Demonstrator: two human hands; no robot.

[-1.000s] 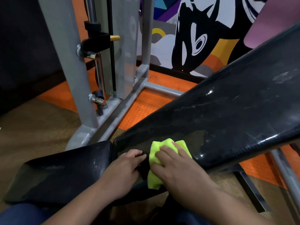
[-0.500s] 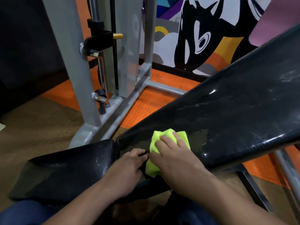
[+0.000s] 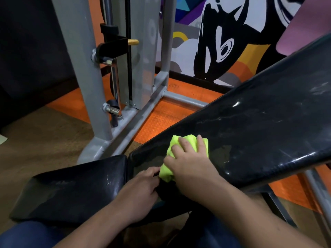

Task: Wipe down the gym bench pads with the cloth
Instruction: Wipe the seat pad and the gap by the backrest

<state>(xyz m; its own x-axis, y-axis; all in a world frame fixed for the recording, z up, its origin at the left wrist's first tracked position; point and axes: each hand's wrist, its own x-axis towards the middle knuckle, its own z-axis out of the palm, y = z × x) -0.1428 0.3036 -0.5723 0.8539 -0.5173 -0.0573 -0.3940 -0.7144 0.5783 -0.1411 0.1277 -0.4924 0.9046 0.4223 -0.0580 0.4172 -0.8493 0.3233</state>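
A black seat pad [image 3: 71, 190] lay left of the inclined back pad [image 3: 259, 126]. At that pad's lower end, the left hand [image 3: 141, 192] rested with fingers curled, holding nothing, just beside the right hand [image 3: 189, 167], which pressed a yellow-green cloth [image 3: 180, 149] flat against the pad.

right hand [image 3: 188, 169] pressing cloth [image 3: 189, 143], back pad [image 3: 259, 126]
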